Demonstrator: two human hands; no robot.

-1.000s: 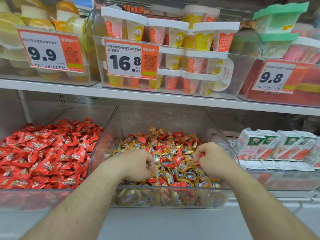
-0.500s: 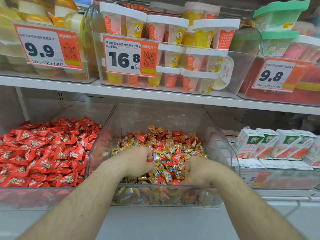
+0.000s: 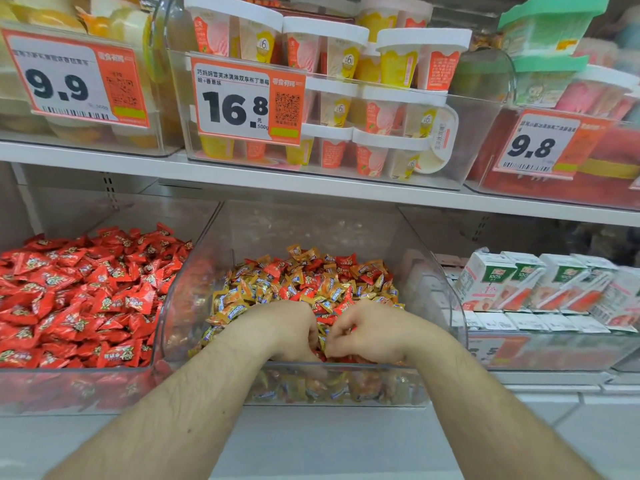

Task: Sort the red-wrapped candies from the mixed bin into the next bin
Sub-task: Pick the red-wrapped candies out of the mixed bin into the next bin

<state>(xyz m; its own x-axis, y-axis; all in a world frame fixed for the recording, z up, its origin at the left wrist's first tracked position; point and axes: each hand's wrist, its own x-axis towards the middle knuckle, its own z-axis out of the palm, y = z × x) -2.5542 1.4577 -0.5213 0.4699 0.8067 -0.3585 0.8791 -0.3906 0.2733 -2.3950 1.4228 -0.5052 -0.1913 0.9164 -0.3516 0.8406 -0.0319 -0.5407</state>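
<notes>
A clear mixed bin (image 3: 446, 296) in the middle of the lower shelf holds gold-wrapped candies (image 3: 239, 299) with red-wrapped candies (image 3: 344, 263) scattered among them. To its left stands a clear bin (image 3: 86, 389) filled with red-wrapped candies only. Both my hands are down in the front of the mixed bin, close together. My left hand (image 3: 287, 332) is curled with fingers dug into the pile. My right hand (image 3: 370, 332) has its fingers bent and pinching at the candies between the hands. What either hand grips is hidden by the fingers.
An upper shelf (image 3: 311, 188) carries clear bins of pudding cups with price tags 9.9, 16.8 and 9.8. Small juice cartons (image 3: 519, 282) fill the bin right of the mixed one. The shelf's grey front ledge (image 3: 311, 441) lies below my forearms.
My right hand has moved left and toward the front of the mixed bin, ending beside my left hand. My left hand has shifted slightly right and forward.
</notes>
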